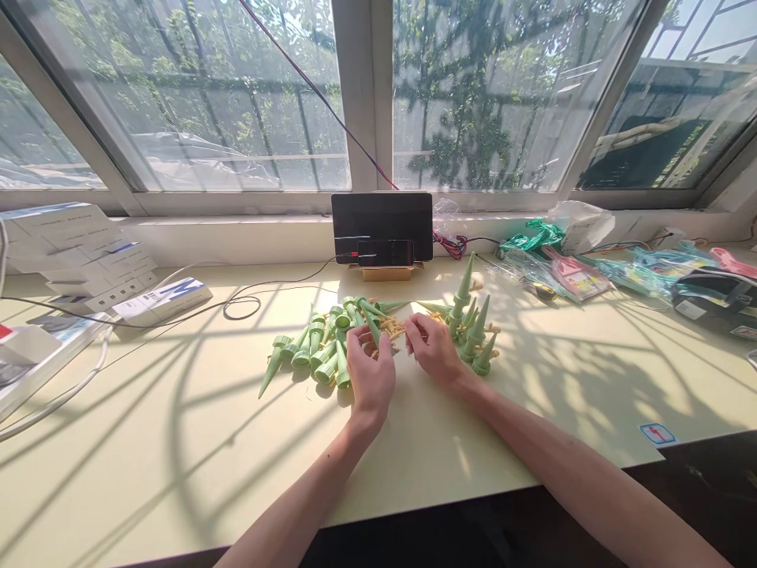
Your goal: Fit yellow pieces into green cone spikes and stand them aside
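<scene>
My left hand is closed around a green cone-shaped spike, its pointed body showing above the fingers. Close to it on the right, my right hand has thumb and fingers pinched together by a small tan piece between the two hands. More small tan pieces lie in a heap just beyond my fingers. Left of my left hand spreads a pile of hollow green spikes with ringed collars. Beyond my right wrist stand several green spikes point up, with tan pieces at their sides.
A dark tablet and a phone lean on a cardboard stand at the back. White boxes, a cable and a power strip sit left. Plastic-bagged items and a black case lie right.
</scene>
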A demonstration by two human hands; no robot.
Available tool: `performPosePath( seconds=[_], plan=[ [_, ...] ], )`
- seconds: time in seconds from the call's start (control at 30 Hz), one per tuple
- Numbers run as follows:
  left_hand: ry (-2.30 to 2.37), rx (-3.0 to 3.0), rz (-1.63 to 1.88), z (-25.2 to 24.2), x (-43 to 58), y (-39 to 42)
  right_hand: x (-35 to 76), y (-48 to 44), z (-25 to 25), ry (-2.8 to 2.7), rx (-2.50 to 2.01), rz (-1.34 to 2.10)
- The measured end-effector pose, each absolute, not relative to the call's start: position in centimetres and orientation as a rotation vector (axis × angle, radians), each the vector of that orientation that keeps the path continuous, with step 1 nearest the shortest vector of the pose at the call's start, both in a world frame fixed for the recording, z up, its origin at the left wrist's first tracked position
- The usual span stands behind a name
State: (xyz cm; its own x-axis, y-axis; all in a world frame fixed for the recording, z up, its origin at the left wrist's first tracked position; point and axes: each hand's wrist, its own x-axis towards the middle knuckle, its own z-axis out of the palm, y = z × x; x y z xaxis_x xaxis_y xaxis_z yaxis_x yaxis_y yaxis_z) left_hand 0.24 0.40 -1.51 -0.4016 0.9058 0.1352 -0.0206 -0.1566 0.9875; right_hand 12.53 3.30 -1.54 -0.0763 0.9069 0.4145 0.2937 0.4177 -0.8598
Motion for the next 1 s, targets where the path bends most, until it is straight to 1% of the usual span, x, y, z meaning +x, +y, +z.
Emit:
performPosePath(
  seconds=[0.23,0.53,0.8,1.0],
  plan=[
    [1.417,1.081,1.621,-1.95,0.05,0.59,12.48,3.04,-1.56,-1.731,-1.069,0.702],
    [1.402,1.048,1.596,-1.59,0.16,0.45,12.62,3.29,-1.91,-1.753,-1.068,0.725],
    [1.374,1.025,1.600,-1.70,0.21,0.54,12.45,3.19,-1.87,-1.717,-0.947,0.829],
    [1.371,1.024,1.618,-1.80,0.19,0.62,12.41,2.97,-1.46,-1.745,-0.913,0.817]
  ],
)
